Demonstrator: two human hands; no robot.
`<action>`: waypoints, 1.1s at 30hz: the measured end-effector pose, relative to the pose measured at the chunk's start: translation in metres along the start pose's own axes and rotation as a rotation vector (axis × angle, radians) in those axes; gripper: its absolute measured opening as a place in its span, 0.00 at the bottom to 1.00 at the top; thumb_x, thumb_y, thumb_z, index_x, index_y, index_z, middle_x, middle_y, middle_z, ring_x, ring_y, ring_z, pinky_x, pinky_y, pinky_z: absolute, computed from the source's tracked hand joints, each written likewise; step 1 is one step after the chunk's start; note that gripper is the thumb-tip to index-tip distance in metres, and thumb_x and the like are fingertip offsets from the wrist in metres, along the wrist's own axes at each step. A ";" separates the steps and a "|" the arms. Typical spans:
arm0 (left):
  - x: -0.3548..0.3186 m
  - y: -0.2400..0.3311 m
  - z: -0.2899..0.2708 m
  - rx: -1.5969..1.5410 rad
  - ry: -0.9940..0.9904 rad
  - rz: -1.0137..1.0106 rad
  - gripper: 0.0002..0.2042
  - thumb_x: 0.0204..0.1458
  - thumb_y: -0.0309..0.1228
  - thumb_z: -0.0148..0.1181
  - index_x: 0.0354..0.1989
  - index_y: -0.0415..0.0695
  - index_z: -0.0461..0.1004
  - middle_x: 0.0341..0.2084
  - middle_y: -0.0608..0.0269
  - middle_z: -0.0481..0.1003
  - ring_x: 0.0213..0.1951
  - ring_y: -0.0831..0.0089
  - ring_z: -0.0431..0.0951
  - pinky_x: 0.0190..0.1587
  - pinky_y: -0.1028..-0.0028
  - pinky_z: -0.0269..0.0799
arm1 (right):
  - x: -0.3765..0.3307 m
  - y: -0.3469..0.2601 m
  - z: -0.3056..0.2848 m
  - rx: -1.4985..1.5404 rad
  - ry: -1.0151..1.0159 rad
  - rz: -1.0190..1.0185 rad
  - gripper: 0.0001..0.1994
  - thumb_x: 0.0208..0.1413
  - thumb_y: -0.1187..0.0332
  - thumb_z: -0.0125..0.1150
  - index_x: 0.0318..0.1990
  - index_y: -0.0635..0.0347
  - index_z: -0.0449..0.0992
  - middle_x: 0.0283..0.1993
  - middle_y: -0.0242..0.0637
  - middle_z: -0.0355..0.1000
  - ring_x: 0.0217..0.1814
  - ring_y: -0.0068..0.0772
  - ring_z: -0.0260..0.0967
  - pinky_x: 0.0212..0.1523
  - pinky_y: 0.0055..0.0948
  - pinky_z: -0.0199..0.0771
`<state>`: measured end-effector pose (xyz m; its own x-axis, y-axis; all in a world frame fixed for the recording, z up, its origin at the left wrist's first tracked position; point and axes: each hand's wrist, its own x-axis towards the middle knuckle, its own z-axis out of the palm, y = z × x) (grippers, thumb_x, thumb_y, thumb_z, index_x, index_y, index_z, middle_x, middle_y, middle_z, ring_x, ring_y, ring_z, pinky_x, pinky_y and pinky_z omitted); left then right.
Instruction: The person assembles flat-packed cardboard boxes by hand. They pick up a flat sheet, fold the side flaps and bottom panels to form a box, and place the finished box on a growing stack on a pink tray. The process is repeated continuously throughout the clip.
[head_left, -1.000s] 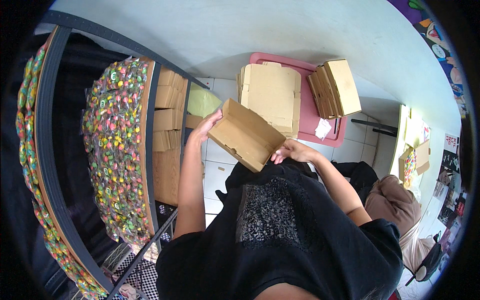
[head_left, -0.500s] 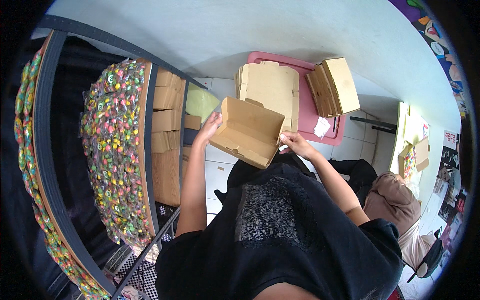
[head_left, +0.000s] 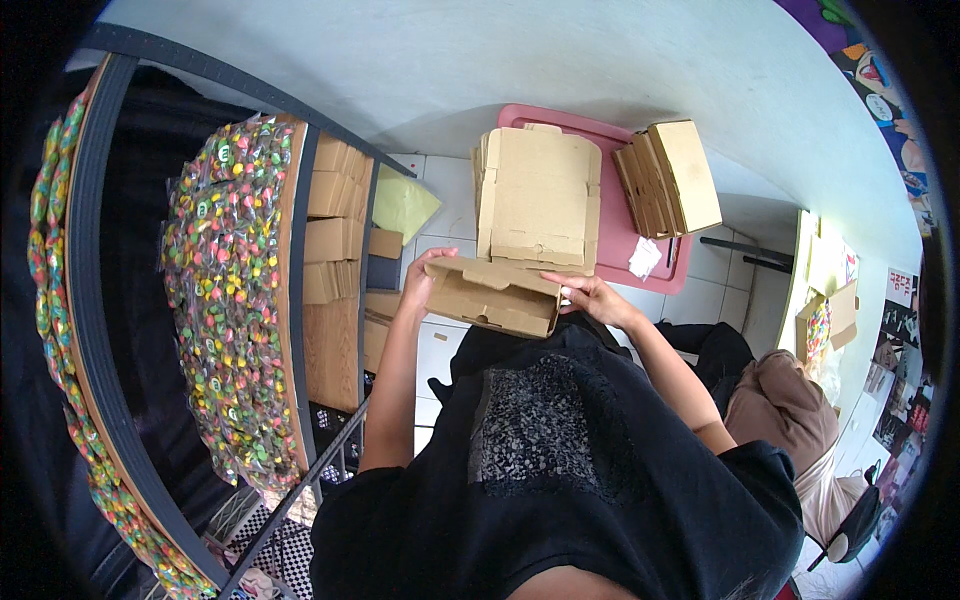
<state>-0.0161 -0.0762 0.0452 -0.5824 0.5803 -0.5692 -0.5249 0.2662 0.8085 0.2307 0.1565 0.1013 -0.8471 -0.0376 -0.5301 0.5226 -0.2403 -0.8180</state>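
Place: likely packing room | rack (head_left: 86, 200): clear bags of colourful pieces (head_left: 235, 300) | pink tabletop (head_left: 618, 225): stacked cartons (head_left: 540, 195)

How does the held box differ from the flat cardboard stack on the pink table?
The box is folded into shape, hollow; the stack lies flat. The left hand and right hand hold the box, while the stack rests on the table. Both are brown cardboard.

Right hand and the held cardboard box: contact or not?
Touching: the head view shows the right hand gripping the right end of the cardboard box, no gap between them.
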 end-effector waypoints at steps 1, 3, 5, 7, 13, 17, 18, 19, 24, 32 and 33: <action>-0.004 -0.001 0.000 -0.041 0.012 -0.075 0.09 0.55 0.21 0.53 0.42 0.44 0.76 0.40 0.66 0.75 0.45 0.75 0.74 0.50 0.74 0.69 | -0.002 -0.001 0.002 -0.011 0.002 -0.012 0.22 0.66 0.56 0.44 0.66 0.42 0.60 0.63 0.32 0.63 0.58 0.30 0.65 0.55 0.34 0.73; -0.014 -0.003 0.000 -0.184 0.007 -0.164 0.09 0.55 0.22 0.51 0.42 0.45 0.75 0.40 0.65 0.75 0.47 0.75 0.73 0.52 0.73 0.67 | -0.004 -0.009 0.004 0.011 -0.041 0.003 0.24 0.64 0.52 0.45 0.66 0.42 0.60 0.69 0.37 0.54 0.68 0.36 0.54 0.60 0.37 0.67; -0.016 -0.017 -0.015 -0.245 -0.063 -0.101 0.08 0.55 0.25 0.51 0.40 0.45 0.75 0.40 0.65 0.75 0.46 0.74 0.74 0.51 0.73 0.68 | -0.004 -0.012 0.008 -0.167 -0.036 -0.122 0.27 0.61 0.47 0.47 0.66 0.43 0.60 0.70 0.42 0.51 0.70 0.42 0.50 0.63 0.40 0.63; -0.016 -0.029 -0.022 -0.330 -0.083 -0.109 0.07 0.55 0.28 0.51 0.39 0.45 0.74 0.40 0.64 0.75 0.45 0.72 0.74 0.50 0.72 0.69 | -0.004 -0.013 0.015 -0.195 -0.035 -0.160 0.32 0.54 0.43 0.56 0.65 0.40 0.62 0.72 0.49 0.44 0.74 0.51 0.40 0.68 0.48 0.52; -0.009 -0.038 -0.022 -0.511 0.031 -0.344 0.14 0.59 0.41 0.47 0.44 0.44 0.70 0.48 0.59 0.73 0.48 0.63 0.73 0.55 0.63 0.66 | 0.004 -0.011 0.020 -0.476 -0.056 -0.322 0.32 0.44 0.49 0.69 0.60 0.34 0.69 0.72 0.48 0.41 0.75 0.50 0.38 0.70 0.52 0.45; -0.024 -0.003 0.002 -0.940 0.014 -0.231 0.27 0.55 0.58 0.47 0.56 0.53 0.66 0.47 0.61 0.73 0.49 0.63 0.73 0.55 0.60 0.66 | 0.005 -0.022 0.025 -0.527 0.019 -0.363 0.30 0.46 0.52 0.69 0.60 0.37 0.70 0.71 0.48 0.47 0.74 0.50 0.42 0.70 0.52 0.45; -0.025 0.004 0.013 -1.048 0.002 -0.129 0.31 0.54 0.62 0.46 0.60 0.55 0.64 0.47 0.61 0.73 0.50 0.62 0.72 0.55 0.59 0.66 | 0.007 -0.021 0.028 -0.471 0.071 -0.347 0.29 0.47 0.53 0.68 0.60 0.38 0.70 0.70 0.48 0.48 0.73 0.50 0.43 0.70 0.52 0.45; -0.020 -0.008 0.009 -1.067 -0.088 0.056 0.37 0.48 0.69 0.44 0.64 0.61 0.59 0.57 0.59 0.65 0.58 0.61 0.66 0.59 0.55 0.61 | 0.011 -0.021 0.034 -0.421 0.102 -0.342 0.28 0.48 0.54 0.67 0.60 0.39 0.70 0.70 0.48 0.49 0.73 0.50 0.44 0.70 0.51 0.46; -0.013 0.001 0.071 -0.787 0.151 0.172 0.34 0.55 0.60 0.47 0.64 0.51 0.56 0.54 0.60 0.66 0.55 0.62 0.67 0.58 0.60 0.63 | 0.023 -0.033 0.052 -0.223 0.125 -0.269 0.29 0.51 0.55 0.65 0.62 0.42 0.68 0.70 0.48 0.48 0.72 0.50 0.46 0.69 0.47 0.47; -0.007 -0.015 0.092 -0.661 -0.066 0.041 0.30 0.57 0.47 0.55 0.64 0.46 0.54 0.54 0.58 0.65 0.57 0.65 0.65 0.55 0.65 0.66 | 0.051 -0.045 0.059 -0.318 0.129 -0.425 0.31 0.57 0.52 0.57 0.68 0.43 0.57 0.72 0.52 0.40 0.74 0.54 0.40 0.70 0.47 0.46; -0.006 -0.017 0.093 -0.630 -0.078 0.060 0.31 0.57 0.46 0.55 0.64 0.47 0.53 0.55 0.57 0.64 0.57 0.65 0.65 0.55 0.64 0.66 | 0.055 -0.048 0.062 -0.289 0.175 -0.431 0.31 0.57 0.56 0.58 0.68 0.46 0.57 0.72 0.52 0.41 0.74 0.54 0.41 0.69 0.46 0.46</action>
<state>0.0540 -0.0123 0.0490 -0.5878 0.6409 -0.4937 -0.7708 -0.2584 0.5823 0.1533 0.1062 0.1257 -0.9745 0.1732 -0.1428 0.1583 0.0789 -0.9842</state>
